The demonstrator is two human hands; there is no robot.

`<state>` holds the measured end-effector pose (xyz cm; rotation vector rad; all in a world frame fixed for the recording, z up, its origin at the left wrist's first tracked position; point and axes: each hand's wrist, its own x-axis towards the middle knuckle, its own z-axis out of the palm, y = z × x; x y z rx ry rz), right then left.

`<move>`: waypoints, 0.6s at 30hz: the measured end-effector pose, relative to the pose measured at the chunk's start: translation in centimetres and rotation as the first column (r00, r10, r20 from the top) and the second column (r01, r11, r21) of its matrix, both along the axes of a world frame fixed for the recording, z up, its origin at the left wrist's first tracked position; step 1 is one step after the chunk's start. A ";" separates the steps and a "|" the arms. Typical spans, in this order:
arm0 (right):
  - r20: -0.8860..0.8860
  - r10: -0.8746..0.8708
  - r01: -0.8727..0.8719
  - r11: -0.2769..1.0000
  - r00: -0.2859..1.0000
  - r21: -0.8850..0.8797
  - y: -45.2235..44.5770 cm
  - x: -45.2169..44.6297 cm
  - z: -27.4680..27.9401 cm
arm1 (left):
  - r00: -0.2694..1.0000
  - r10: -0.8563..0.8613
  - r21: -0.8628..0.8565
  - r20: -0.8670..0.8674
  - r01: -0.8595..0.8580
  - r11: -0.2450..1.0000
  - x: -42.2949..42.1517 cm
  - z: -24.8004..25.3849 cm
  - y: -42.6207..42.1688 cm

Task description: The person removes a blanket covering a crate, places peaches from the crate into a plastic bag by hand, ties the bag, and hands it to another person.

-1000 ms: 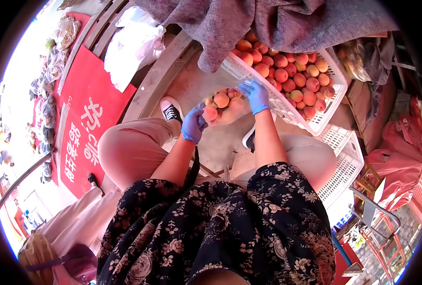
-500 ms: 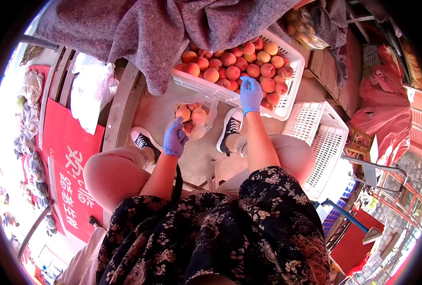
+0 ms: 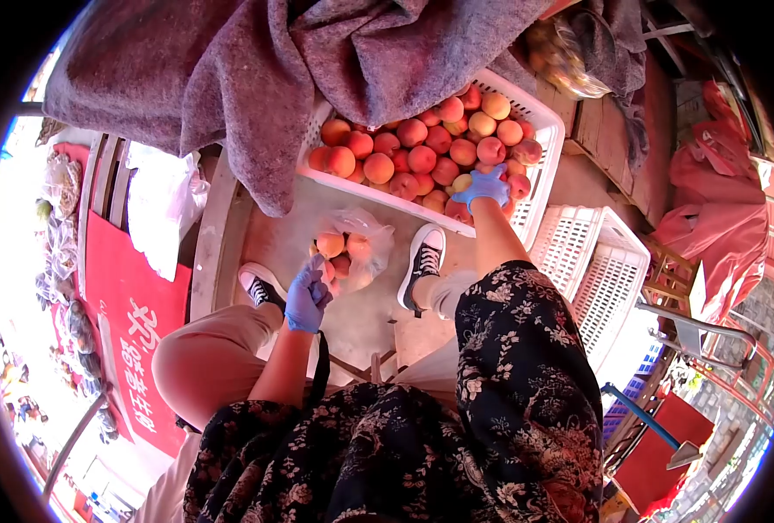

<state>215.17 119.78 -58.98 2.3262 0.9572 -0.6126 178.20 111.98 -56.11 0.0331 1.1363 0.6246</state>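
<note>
My left hand (image 3: 306,296), in a blue glove, has its fingers closed on the rim of a clear plastic bag (image 3: 376,246). Several peaches (image 3: 330,245) lie inside that bag, which hangs low between my feet. My right hand (image 3: 486,186), also gloved in blue, reaches into a white plastic crate (image 3: 544,166) filled with peaches (image 3: 422,159). Its thumb and fingers are apart over the fruit at the crate's near right side. The fingertips touch peaches there, and part of them is hidden among the fruit.
A grey-purple blanket (image 3: 256,78) drapes over the crate's far left edge. Another white crate (image 3: 605,270) stands to the right by my knee. White plastic bags (image 3: 156,205) hang on the left near a red banner (image 3: 138,322). My sneakers (image 3: 423,261) flank the bag.
My right hand has moved right and deeper over the peaches, its fingers spreading. My left hand and the bag sit lower in view, as the camera has shifted.
</note>
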 end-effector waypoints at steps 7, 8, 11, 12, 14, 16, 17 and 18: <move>-0.084 0.031 -0.019 0.989 0.996 0.145 -0.5 0.5 0.5 | 0.999 0.034 -0.019 -0.026 -0.034 0.999 -0.6 0.1 -0.1; -0.355 -0.093 0.178 0.960 0.930 0.215 -0.5 2.0 -0.4 | 0.999 0.032 -0.022 -0.016 -0.033 0.999 -1.0 -0.2 -0.1; -0.856 -0.372 0.724 0.690 0.359 0.004 -0.1 2.1 5.2 | 1.000 0.027 -0.039 -0.010 -0.027 0.999 -1.1 0.2 0.0; -0.937 -0.349 0.759 0.615 0.018 -0.214 -0.2 2.3 5.4 | 1.000 0.029 -0.039 -0.009 -0.029 0.999 -1.3 0.0 -0.3; -0.985 -0.030 0.788 0.597 -0.170 -0.154 -1.7 2.6 6.1 | 0.999 0.040 -0.026 -0.002 -0.040 0.999 -1.6 -0.3 -0.6; -0.928 0.109 0.717 0.668 -0.355 -0.196 -1.5 -0.2 8.9 | 0.998 0.050 0.006 0.046 -0.050 0.999 -1.4 0.4 -0.6; -0.874 0.159 0.672 0.705 -0.460 -0.226 -1.8 -1.9 9.3 | 0.996 0.070 0.008 0.055 -0.071 0.997 -1.6 0.3 -0.6; -0.796 0.119 0.508 0.822 -0.593 -0.256 -1.6 -3.2 8.5 | 0.994 0.093 0.005 0.059 -0.094 0.996 -2.2 0.5 -1.4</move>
